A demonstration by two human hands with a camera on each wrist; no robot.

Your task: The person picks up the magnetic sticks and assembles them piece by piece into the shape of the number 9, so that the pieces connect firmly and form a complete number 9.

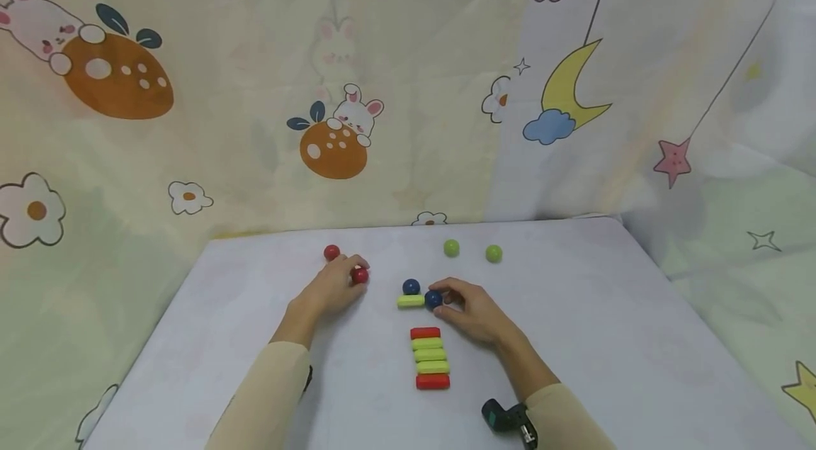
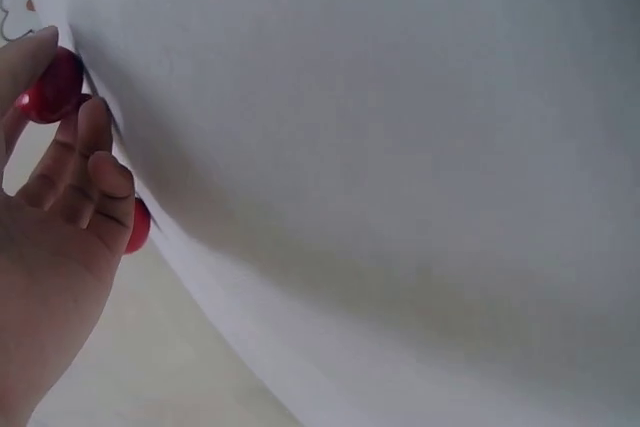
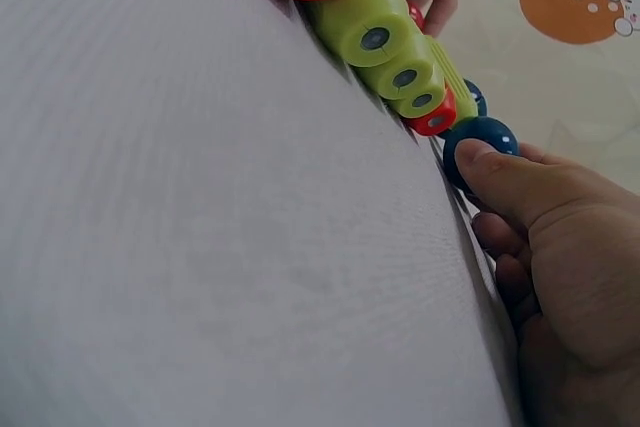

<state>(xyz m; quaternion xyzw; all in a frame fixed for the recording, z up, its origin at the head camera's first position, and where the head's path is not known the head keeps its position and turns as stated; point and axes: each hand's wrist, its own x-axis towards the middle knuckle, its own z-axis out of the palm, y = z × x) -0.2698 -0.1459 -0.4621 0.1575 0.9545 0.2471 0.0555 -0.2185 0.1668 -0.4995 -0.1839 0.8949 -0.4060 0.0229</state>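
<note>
My left hand (image 1: pixel 334 285) pinches a red ball (image 1: pixel 360 276) between thumb and fingers at the table's left side; the left wrist view shows this red ball (image 2: pixel 54 87) too. Just behind that hand lies a second red ball (image 1: pixel 331 252). With thumb and fingertips my right hand (image 1: pixel 474 310) holds a blue ball (image 1: pixel 433 300), also seen as the blue ball (image 3: pixel 486 143) in the right wrist view. That ball is at the right end of a lone yellow-green rod (image 1: pixel 411 301). Another blue ball (image 1: pixel 411 286) sits right behind the rod.
Nearer the front, a row of rods lies side by side: a red rod (image 1: pixel 425 332) at the back, several yellow-green rods (image 1: pixel 431 355), and a red rod (image 1: pixel 433 382) in front. Two green balls (image 1: pixel 451 247) (image 1: pixel 494 254) lie near the table's (image 1: pixel 574 336) back edge.
</note>
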